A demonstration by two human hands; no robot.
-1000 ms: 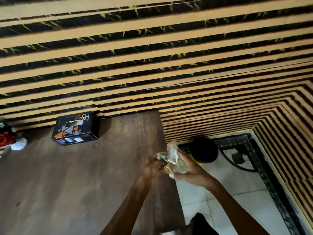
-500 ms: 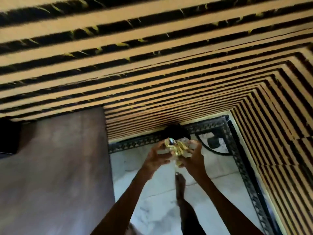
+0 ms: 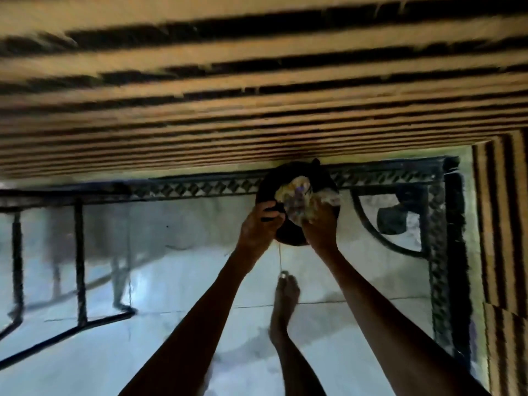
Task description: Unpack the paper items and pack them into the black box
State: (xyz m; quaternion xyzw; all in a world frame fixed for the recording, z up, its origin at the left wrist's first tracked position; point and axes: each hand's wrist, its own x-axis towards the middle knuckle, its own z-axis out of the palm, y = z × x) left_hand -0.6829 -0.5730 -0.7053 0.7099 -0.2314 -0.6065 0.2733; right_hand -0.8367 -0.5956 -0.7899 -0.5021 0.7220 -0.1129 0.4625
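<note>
Wrapper going into the bin

I'm now pressing the crumpled wrapper (image 3: 297, 200) into the black bin (image 3: 294, 238) on the floor, right hand (image 3: 320, 221) clutching it, left hand (image 3: 258, 225) gripping the rim; desk gone from view.

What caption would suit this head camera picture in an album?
Both hands, left hand and right hand, push a crumpled wrapper into a round black bin on the floor.

The whole view is smeared by motion. The crumpled wrapper (image 3: 297, 197) pinched between the left hand (image 3: 258, 227) and the right hand (image 3: 321, 224) is too blurred to tell its contents. The round black object (image 3: 294, 235) behind both grips is mostly covered by them (its kind cannot be told). Both forearms run off the bottom edge, as does the leg above the bare foot (image 3: 284, 304) below the grips.
</note>
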